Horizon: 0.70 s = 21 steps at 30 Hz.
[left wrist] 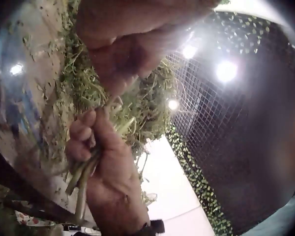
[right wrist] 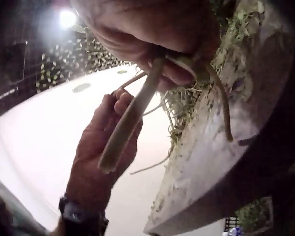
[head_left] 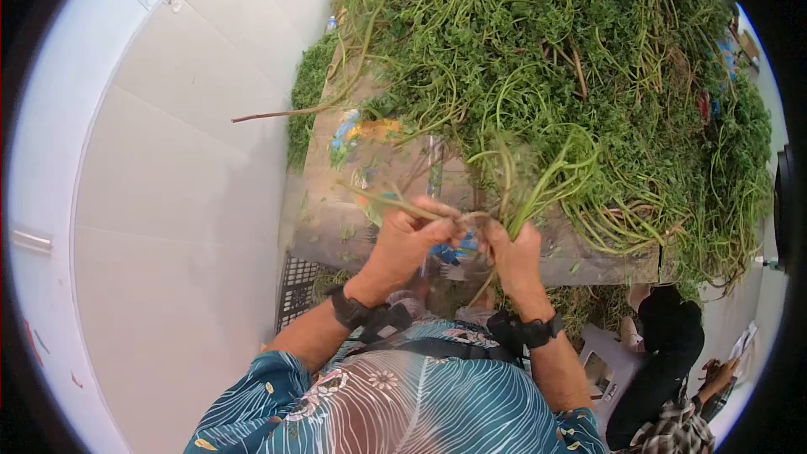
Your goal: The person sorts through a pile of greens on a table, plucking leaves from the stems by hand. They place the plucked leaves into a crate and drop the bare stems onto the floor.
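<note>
My right hand (head_left: pixel 514 259) grips a small bunch of green stems (head_left: pixel 546 189), its leafless tops fanning out over the table. Cut stem ends (right wrist: pixel 132 115) stick out below that fist in the right wrist view. Close by on the left, my left hand (head_left: pixel 408 244) pinches a thin stem (head_left: pixel 378 198) between thumb and fingers. A short bent piece of stem (head_left: pixel 476 215) spans the gap between the two hands. Both hands are over the front edge of the table (head_left: pixel 336 235). In the left wrist view, my left palm hides part of the stems.
A large heap of leafy green stems (head_left: pixel 538 42) covers the back and right of the table. One long stem (head_left: pixel 277 114) juts out past the left edge. Below stands a black crate (head_left: pixel 296 286). At the lower right, another person in black (head_left: pixel 664 345) is beside a pale stool (head_left: pixel 609 353).
</note>
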Each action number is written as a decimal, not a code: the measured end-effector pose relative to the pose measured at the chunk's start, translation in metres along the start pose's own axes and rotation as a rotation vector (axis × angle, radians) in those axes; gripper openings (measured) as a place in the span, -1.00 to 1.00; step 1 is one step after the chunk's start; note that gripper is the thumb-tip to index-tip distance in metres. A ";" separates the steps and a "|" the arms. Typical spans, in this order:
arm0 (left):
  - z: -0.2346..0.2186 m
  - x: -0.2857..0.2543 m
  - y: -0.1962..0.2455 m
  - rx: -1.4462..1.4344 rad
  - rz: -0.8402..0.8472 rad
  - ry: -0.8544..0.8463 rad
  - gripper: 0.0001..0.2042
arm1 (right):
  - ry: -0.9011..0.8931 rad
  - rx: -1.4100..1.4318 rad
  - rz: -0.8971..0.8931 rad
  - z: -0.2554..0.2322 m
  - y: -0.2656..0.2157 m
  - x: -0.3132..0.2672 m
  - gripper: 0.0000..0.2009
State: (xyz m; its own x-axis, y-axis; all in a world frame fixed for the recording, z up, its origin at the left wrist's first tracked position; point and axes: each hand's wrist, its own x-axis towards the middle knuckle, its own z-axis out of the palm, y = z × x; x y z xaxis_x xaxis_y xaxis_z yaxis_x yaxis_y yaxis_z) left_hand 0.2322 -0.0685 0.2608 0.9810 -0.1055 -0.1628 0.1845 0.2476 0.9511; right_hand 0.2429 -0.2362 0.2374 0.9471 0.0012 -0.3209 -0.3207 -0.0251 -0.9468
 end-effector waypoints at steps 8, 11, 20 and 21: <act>0.003 -0.018 0.009 0.409 -0.012 -0.100 -0.88 | -0.027 0.127 0.064 -0.005 0.004 0.008 -0.82; -0.006 -0.018 0.014 0.426 -0.019 -0.052 -0.90 | -0.081 0.079 0.093 -0.011 0.006 0.007 -0.80; -0.001 -0.014 -0.012 0.608 0.330 -0.085 -0.87 | -0.076 -0.005 0.017 -0.012 0.006 0.012 -0.79; 0.006 -0.018 -0.019 0.776 0.512 -0.171 -0.85 | -0.007 -0.035 0.019 -0.010 0.017 0.020 -0.80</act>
State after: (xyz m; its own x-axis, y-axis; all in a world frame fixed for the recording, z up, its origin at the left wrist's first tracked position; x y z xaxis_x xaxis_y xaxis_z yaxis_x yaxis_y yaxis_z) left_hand 0.2103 -0.0775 0.2471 0.8983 -0.3161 0.3053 -0.4181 -0.4007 0.8152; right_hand 0.2566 -0.2464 0.2146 0.9408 0.0069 -0.3388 -0.3378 -0.0599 -0.9393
